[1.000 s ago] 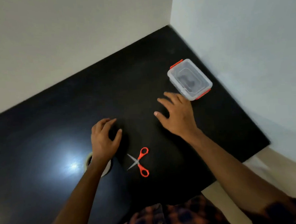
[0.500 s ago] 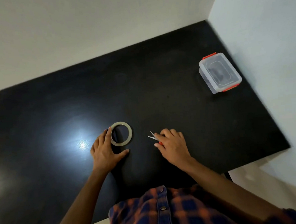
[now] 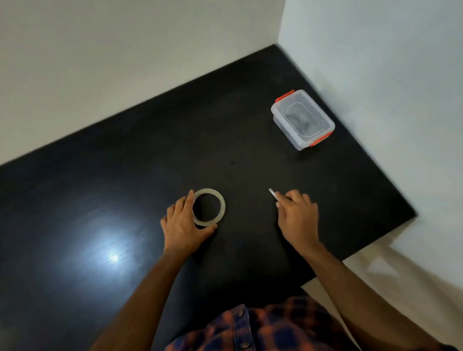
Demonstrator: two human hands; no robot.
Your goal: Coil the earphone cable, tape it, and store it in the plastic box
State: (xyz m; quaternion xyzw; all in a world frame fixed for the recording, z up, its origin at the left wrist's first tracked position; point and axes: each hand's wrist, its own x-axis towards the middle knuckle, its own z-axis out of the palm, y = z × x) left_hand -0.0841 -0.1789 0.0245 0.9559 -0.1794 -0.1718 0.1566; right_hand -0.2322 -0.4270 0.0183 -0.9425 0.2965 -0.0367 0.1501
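A clear plastic box point(image 3: 303, 119) with red clips stands shut at the table's far right, something dark inside it. A roll of clear tape point(image 3: 209, 207) lies flat in the middle of the black table point(image 3: 117, 182). My left hand point(image 3: 184, 225) rests against the roll's left side, fingers curved around its rim. My right hand point(image 3: 298, 214) is closed over the scissors point(image 3: 272, 193); only the metal blade tips stick out past my fingers. No earphone cable shows outside the box.
White walls meet at the table's far right corner, close behind the box. The table's right edge drops to a pale floor. A bright light reflection lies on the table's left half. My checked shirt fills the bottom of the view.
My right hand came back from near the box and closed over the scissors, then slid right. My left hand moved onto the tape roll's left side. The view has shifted.
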